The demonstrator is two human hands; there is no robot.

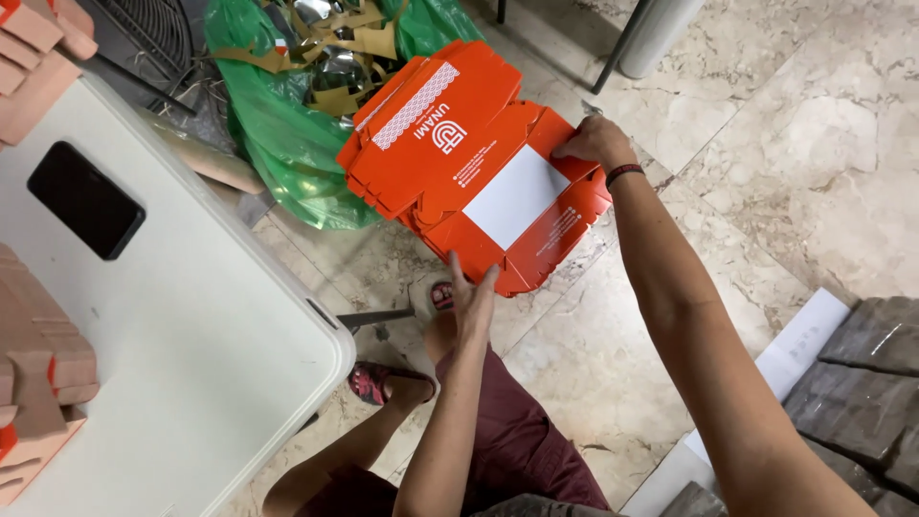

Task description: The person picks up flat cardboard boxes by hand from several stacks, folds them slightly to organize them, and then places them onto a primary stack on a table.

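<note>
I hold an orange cardboard box (pixel 459 158) with white print and a white rectangular panel, partly folded, above the marble floor. My left hand (pixel 472 299) presses flat against its near edge, fingers extended. My right hand (pixel 595 144) grips a flap at its far right corner, a dark band on the wrist. The lid flap is angled up toward the upper left.
A white table (pixel 191 325) stands at left with a black phone (pixel 84 199) and stacks of flat pinkish cardboard blanks (pixel 38 373). A green plastic bag (pixel 287 124) of scrap lies behind the box. Grey stone-like slabs (pixel 862 383) and white paper sit at lower right.
</note>
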